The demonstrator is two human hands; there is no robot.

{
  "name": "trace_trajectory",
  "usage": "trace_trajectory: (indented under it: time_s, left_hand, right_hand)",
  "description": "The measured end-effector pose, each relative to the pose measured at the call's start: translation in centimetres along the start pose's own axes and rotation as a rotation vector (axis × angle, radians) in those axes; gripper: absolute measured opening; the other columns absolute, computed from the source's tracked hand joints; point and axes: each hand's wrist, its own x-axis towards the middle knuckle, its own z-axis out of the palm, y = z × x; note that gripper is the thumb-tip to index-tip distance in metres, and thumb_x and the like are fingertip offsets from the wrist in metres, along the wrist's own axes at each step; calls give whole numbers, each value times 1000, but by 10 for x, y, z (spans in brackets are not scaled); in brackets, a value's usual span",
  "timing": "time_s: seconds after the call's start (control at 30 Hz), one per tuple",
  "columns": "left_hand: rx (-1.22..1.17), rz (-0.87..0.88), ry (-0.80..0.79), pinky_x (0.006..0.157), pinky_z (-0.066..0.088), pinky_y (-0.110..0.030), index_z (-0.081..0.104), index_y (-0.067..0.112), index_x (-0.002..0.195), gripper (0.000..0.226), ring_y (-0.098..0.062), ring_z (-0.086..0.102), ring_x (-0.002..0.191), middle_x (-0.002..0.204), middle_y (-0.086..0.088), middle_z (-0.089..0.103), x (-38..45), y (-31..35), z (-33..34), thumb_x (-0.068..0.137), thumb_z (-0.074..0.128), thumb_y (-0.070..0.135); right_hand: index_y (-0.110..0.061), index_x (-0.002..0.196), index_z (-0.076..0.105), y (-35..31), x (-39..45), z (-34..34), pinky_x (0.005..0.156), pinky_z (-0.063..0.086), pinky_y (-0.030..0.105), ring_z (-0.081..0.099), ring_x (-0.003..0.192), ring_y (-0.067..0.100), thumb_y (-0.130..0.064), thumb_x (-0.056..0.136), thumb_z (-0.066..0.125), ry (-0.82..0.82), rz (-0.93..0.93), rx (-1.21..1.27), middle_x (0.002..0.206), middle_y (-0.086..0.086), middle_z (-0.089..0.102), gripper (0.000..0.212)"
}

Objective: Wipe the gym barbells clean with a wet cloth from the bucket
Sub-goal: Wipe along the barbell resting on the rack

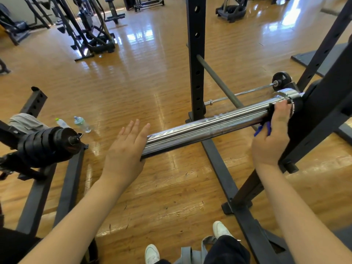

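A chrome barbell sleeve point(209, 128) runs across the middle of the view, from its near-left end up to the right, where it meets a bright collar point(287, 94) at the black rack upright point(323, 119). Of the two hands, the right hand point(272, 138) is curled over the far-right part of the sleeve, just beside the collar, pressing a dark blue cloth point(266, 121) around the metal; a blue corner of the cloth hangs out under the fingers (most of the cloth is hidden by the hand). The left hand point(125, 149) is held flat with its fingers straight and slightly spread, its palm side against the near-left end of the sleeve, gripping nothing. Behind the sleeve stands another black upright point(196, 54) with a row of holes, and a thinner bar point(243, 94) with a small black plate point(282, 78) lies on the wooden floor point(142, 82) further right. At the left, a stack of black plates point(47, 145) sits on a second bar's end, with a grey towel point(24, 122) draped just beyond it. Two plastic water bottles point(80, 123) lie on the floor near that stack. White shoes point(152, 253) show at the bottom edge, and further gym machines point(91, 29) stand at the far left.
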Motion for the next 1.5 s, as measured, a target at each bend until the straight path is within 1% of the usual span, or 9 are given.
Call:
trace_trajectory:
  time_s: [0.13,0.27,0.43,0.57,0.7,0.83,0.93,1.27,1.5]
  left_hand:
    - [-127,-19,-210,105,35,-30,29,19,148,90,-21,38,136,152,-5,33,11,-4,-17,71,75,16]
    - [-226,-52,-383,91,44,-28,26,29,148,86,-19,55,112,130,5,57,22,-8,-29,73,69,24]
    - [-93,-34,-182,113,22,-31,24,16,149,97,-21,32,139,151,-4,33,11,-4,-19,68,77,22]
    - [109,-6,37,111,25,-50,33,0,141,104,-37,36,134,142,-22,42,-7,3,-1,53,88,15]
    - [100,-3,203,111,24,-46,37,1,136,96,-39,41,130,136,-25,47,-9,5,9,54,87,3]
    - [29,7,231,110,27,-43,48,-1,128,84,-36,48,125,131,-24,53,-8,1,13,54,87,2]
    - [9,-3,245,107,32,-46,51,-2,126,80,-37,51,123,129,-25,55,-7,2,15,54,85,-2]
    - [60,19,274,113,25,-41,45,-2,128,84,-39,49,123,129,-26,53,-6,1,18,54,84,-2]
    - [56,15,241,105,32,-48,51,-6,125,84,-41,52,120,127,-27,55,-6,1,14,50,88,0]
  right_hand:
    - [9,136,39,-30,-37,19,117,19,32,18,141,15,17,84,38,-72,-194,39,141,18,37,53]
    - [1,138,33,-38,-58,24,117,20,40,16,144,16,18,80,37,-193,-335,59,137,26,43,61]
    - [-6,146,27,-19,-37,14,118,17,30,15,144,13,17,83,38,-162,-283,37,143,16,36,68]
    - [6,143,33,-12,-16,7,116,12,17,21,141,29,6,90,35,-66,35,10,149,20,30,52]
    - [7,142,29,-33,-29,14,117,9,22,17,141,31,16,84,41,-90,-52,10,149,21,27,60]
    - [-9,151,13,-45,-63,28,118,16,45,8,145,26,23,79,49,-197,-320,3,150,22,25,87]
    - [-18,153,4,-27,-58,27,119,13,43,4,147,20,14,84,44,-232,-450,-24,160,3,7,86]
    - [10,140,31,-3,-10,8,119,10,28,23,138,37,20,83,43,-50,-97,-155,146,28,33,59]
    - [0,133,47,-55,-34,2,113,28,38,40,132,27,18,80,52,-388,-378,55,135,16,51,57]
